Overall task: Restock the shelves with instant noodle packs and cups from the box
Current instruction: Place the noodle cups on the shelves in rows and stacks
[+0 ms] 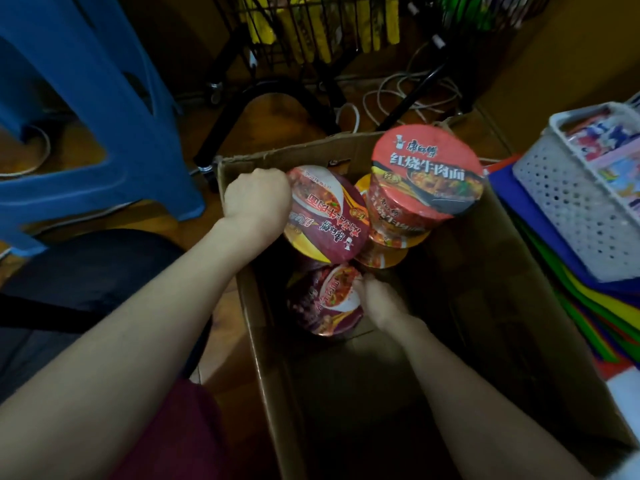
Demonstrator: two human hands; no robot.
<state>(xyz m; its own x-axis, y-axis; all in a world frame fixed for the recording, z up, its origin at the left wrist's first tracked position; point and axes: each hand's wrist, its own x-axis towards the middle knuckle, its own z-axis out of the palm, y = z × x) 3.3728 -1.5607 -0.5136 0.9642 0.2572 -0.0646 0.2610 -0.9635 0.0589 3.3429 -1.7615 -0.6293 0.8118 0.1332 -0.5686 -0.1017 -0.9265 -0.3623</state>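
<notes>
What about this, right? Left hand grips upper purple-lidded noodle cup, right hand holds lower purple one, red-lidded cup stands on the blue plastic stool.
No: head view shows the red-lidded noodle cup stacked on a yellow-rimmed cup inside the brown cardboard box. Correct: left hand on upper purple-lidded cup, right hand on lower purple cup.

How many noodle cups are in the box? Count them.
4: red-lidded cup rightmost; yellow-rimmed cup under it; purple-lidded cup in left hand; lower purple cup at right hand. Others may be hidden.

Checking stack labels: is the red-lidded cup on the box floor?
No, the red-lidded cup stands stacked on a yellow-rimmed cup inside the box.
</notes>
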